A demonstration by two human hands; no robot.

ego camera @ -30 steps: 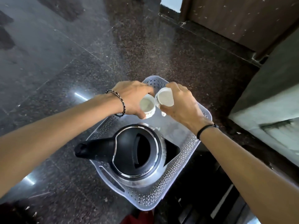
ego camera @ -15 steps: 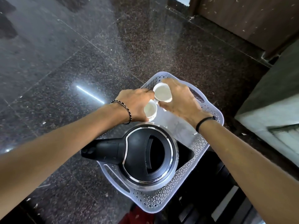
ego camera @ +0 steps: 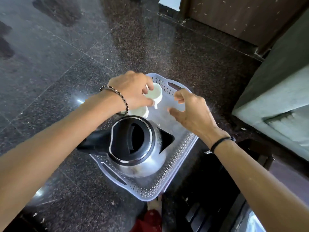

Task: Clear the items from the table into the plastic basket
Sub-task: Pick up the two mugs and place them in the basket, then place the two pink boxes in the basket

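Nearest the person, the plastic basket [ego camera: 147, 190] sits on the dark stone floor [ego camera: 50, 64], and the kettle [ego camera: 133, 141] already stands upright inside its near half, handle pointing out toward the left forearm and spout toward the right wrist. That piece of the job looks finished.

Just beyond the kettle, under the heel of the left hand [ego camera: 132, 91], a white cup [ego camera: 139, 112] rests in the basket, partly hidden by the wrist. Past it, at the fingertips of that hand, a second cup [ego camera: 154, 93] sits in the basket's far part; the fingers are curled round its rim and side, so this hand grips it, apparently while setting it into place. Whether it rests on the basket's bottom cannot be told.

The right hand [ego camera: 190, 111] hovers to the right of the cups above the bare middle of the basket, fingers spread and loosely bent, holding nothing.

The table itself is not clearly in view, so whether more things wait there is unknown. By my judgement the loading is well along: kettle and two cups are in, with only the release of the far cup outstanding here.
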